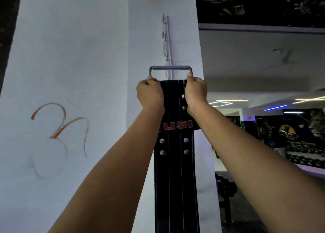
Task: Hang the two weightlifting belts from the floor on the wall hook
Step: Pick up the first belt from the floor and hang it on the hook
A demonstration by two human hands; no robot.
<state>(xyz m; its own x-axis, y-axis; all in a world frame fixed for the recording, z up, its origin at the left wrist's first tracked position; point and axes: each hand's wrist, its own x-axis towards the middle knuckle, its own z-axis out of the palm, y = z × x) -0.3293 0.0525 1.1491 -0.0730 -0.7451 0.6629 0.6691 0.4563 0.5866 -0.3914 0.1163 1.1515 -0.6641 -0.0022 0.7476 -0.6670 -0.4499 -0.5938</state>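
Observation:
A black leather weightlifting belt (175,171) with white stitching, metal rivets and red lettering hangs straight down in front of a white pillar. Its grey metal buckle (170,68) is at the top, raised against the pillar. My left hand (150,93) grips the belt's top left edge just under the buckle, and my right hand (196,90) grips the top right edge. A vertical white hook rail (166,44) with several metal hooks runs up the pillar; the buckle overlaps its lowest part. Only one belt is in view.
The white pillar (79,57) bears a reddish painted mark (59,127) on its left face. To the right, the dim gym opens up, with ceiling strip lights (274,108), a dark mural wall and a rack of dumbbells (307,155). A dark bench (226,188) stands low by the pillar.

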